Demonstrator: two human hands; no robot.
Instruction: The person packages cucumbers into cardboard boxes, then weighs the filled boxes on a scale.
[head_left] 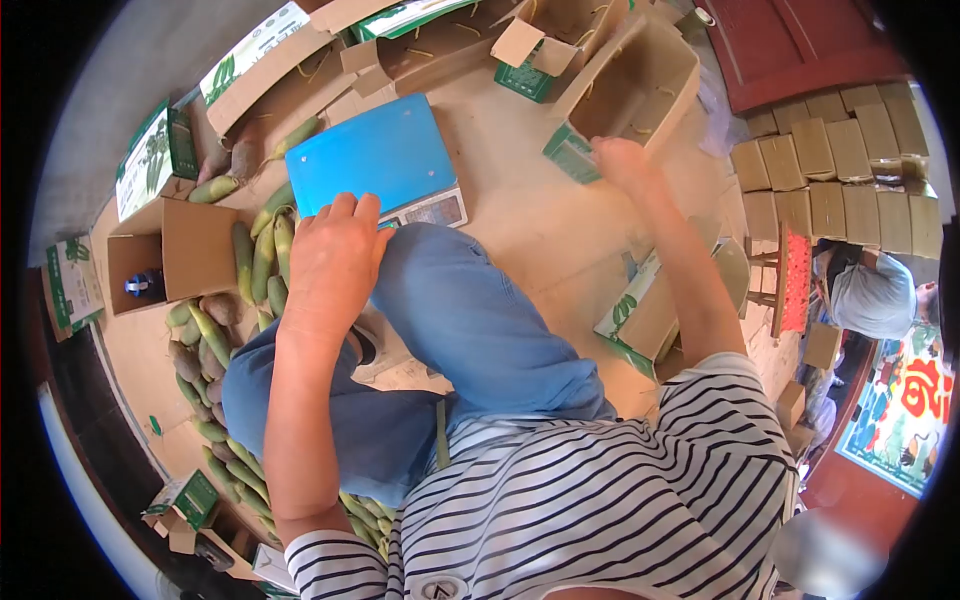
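Note:
My left hand [335, 255] is closed at the near edge of a blue-topped scale [372, 150]. A small green bit shows beside its thumb, and what the fingers hold is hidden. My right hand [622, 162] grips the near rim of an open cardboard box [635, 85] with a green printed end. Inside that box no produce is visible, only small yellow loops on its walls. Long green radishes [263, 255] lie on the floor left of the scale, close to my left hand.
Farther left, another cardboard box [200, 250] holds a blue-and-white item. More boxes line the far side. A printed carton [640, 310] lies near my right forearm. Stacked cartons [835, 150], a red stool [795, 283] and another person [873, 292] are at the right.

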